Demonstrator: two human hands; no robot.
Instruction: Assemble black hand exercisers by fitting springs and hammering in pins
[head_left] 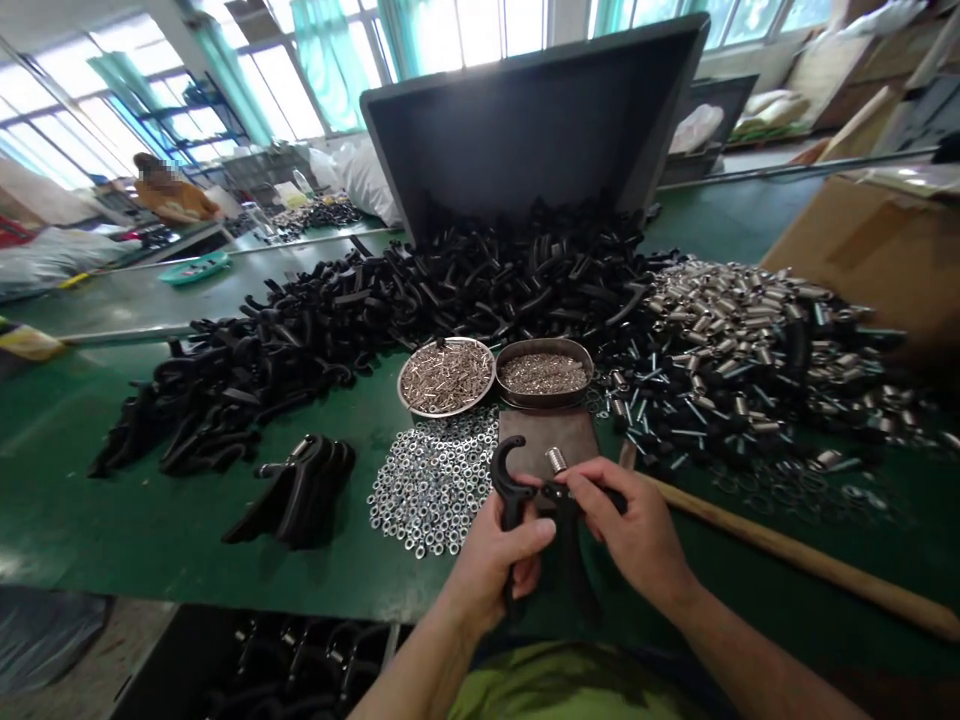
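Observation:
My left hand (504,555) is closed around a black hook-ended handle (511,480), its curved end pointing up. At the tip of the hook's lower part is a second black handle-like piece (571,560), hanging downward. My right hand (630,520) pinches at the top of this piece, fingers closed; a dark end shows between the fingers. Just above the right fingertips is a ribbed silver cylinder (555,459); whether the fingers hold it I cannot tell. Behind the hands lies a grey metal plate (536,432). Loose nuts (435,490) spread beside my left hand.
A round dish of metal pins (448,376) and an oval tin of small parts (544,374) stand ahead. Black handles (450,280) pour from a tipped bin (532,130). Silver cylinders (735,310) heap rightward. A wooden stick (795,555) lies at right. Stacked black pieces (300,490) sit left.

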